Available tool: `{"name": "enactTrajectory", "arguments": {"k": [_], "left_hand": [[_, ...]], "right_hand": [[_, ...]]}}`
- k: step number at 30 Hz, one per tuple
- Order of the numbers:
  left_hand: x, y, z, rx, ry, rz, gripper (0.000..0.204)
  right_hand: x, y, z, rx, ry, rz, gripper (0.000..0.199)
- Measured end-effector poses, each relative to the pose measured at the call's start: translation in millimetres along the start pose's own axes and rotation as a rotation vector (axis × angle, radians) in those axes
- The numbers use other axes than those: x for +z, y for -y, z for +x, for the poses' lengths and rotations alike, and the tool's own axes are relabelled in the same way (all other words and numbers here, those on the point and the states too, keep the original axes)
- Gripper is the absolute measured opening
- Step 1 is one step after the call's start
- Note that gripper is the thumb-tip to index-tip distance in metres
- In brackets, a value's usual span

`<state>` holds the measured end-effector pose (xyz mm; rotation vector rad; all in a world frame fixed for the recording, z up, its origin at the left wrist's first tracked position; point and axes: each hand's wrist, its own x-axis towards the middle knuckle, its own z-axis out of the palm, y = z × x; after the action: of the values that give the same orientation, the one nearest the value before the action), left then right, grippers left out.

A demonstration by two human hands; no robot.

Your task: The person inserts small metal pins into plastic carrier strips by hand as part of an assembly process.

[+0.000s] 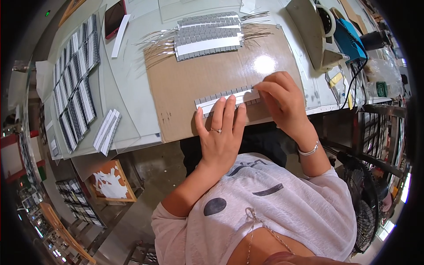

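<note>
A white strip with grey toothed edges [204, 102] lies on a brown cardboard sheet [172, 95] near the table's front edge. My left hand [223, 128] rests flat over it, fingers spread, tips pressing on its left and middle part. At the strip's right end, my right hand [286, 101] is closed, thumb and fingertips pinched at the corner. Whether it grips the strip itself or a thin layer on it is hidden by the fingers. Farther back on the cardboard sits a stack of similar strips [207, 44], with thin wire-like leads [161, 39] sticking out on both sides.
On the left, rows of dark-and-white strips [77, 84] lie on glass sheets, with a few loose strips [106, 132] nearer. A phone [115, 18] and a narrow white strip [120, 36] lie behind. Right stand a beige tape dispenser [311, 39] and a blue device [351, 39] with a black cable.
</note>
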<state>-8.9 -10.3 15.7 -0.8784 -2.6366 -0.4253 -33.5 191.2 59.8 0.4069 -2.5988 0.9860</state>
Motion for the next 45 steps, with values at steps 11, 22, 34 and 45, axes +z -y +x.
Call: {"name": "enactTrajectory", "arguments": {"k": [11,22,34,45], "left_hand": [[-3,5,3,0.034,0.066,0.009,0.069],[-5,9,7,0.064,0.073,-0.019,0.067],[-9,11,12,0.092,0.045,-0.055,0.036],[-5,10,7,0.124,0.070,-0.016,0.060]], "right_hand": [[-9,-14,-13,-0.279,0.157,-0.309,0.037],[-1,-17,-7,-0.321,0.179,-0.345,0.032],[6,-10,-5,-0.322,0.200,-0.345,0.033],[1,-8,-2,-0.324,0.122,-0.289,0.033]]}}
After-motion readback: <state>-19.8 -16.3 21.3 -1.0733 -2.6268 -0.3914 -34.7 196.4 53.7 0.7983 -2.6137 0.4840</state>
